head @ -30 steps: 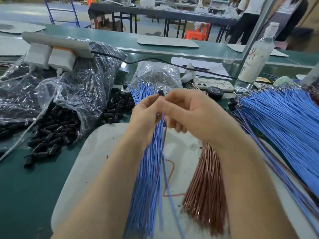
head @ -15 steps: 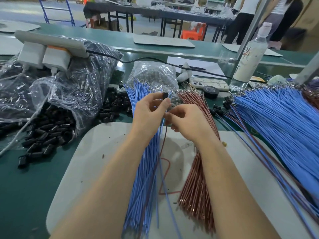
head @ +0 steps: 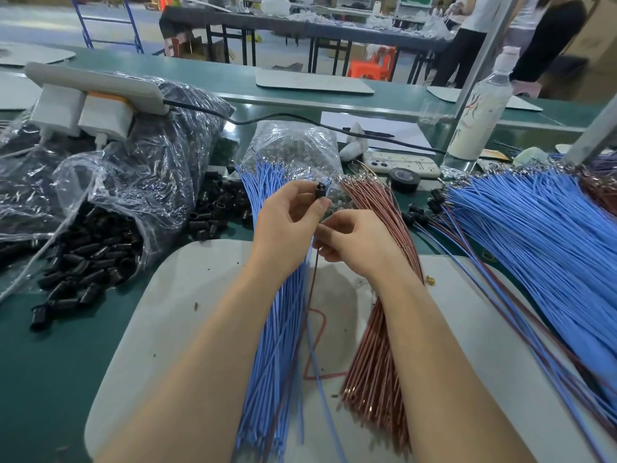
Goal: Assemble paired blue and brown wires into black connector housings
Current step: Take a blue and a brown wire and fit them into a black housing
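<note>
Trailing toward the viewer over the white mat (head: pixel 187 295), a brown wire (head: pixel 313 279) and, it seems, a blue wire (head: pixel 321 385) are hanging from the right hand (head: pixel 354 242), whose curled fingertips are pinching them. Just beyond, the left hand (head: pixel 287 222) is gripping a black housing (head: pixel 320 190) between thumb and fingers. Pinching near the terminals and steadying the housing is probably making insertion cleaner. Spare housings (head: pixel 213 212) are lying farther left.

Floor: pale grey floor (head: pixel 50 25), smooth, open at the far left.
Near bench: green-topped bench (head: pixel 40 362), with a raised green shelf (head: pixel 233 85) running across behind it.
Far table: long dark table (head: pixel 300 26) on black legs, cluttered with pale items.
Stool: orange plastic stool (head: pixel 374 65) beside the table legs.
Frame: blue metal frame (head: pixel 132 25), upper left.
Post: grey metal post (head: pixel 480 58), leaning, at right.
People: standing figures (head: pixel 470 41), far right.
</note>
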Available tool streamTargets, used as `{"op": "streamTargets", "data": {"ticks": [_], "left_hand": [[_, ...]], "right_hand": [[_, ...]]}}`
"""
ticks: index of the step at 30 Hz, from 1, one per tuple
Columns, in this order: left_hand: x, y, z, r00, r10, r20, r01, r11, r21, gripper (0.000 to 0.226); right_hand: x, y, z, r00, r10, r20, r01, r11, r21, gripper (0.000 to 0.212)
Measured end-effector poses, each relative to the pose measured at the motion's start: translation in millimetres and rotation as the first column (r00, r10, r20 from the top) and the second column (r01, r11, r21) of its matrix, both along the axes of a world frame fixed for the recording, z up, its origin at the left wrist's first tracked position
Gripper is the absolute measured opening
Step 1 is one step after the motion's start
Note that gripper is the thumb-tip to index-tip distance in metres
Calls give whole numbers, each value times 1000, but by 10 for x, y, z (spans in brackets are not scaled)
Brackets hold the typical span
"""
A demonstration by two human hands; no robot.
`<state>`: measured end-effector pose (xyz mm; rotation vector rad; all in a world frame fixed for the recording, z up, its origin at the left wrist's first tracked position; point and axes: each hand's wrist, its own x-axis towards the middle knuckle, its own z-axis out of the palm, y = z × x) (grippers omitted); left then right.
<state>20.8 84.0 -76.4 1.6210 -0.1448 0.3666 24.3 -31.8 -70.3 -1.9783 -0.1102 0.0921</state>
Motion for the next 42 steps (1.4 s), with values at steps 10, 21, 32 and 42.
{"op": "streamTargets", "data": {"ticks": [10,21,32,42], "left_hand": [[-36,-24,6,992,-106,61,98,988,123,18],[-45,-27,-14,991,-124,55,119,990,75,25],[-67,-49,1,987,-142,76,141,990,19,31],[-6,73,44,998,5,58,-3,1000,-28,23]], "right_hand": [[-11,-4,-13,922,-165,350,235,958,-166,11],[-10,-6,-36,913,-165,374,244,954,-174,9],[-3,3,-76,920,-170,354,232,962,-142,8],[76,-251,23,931,-262,256,275,961,-17,14]]}}
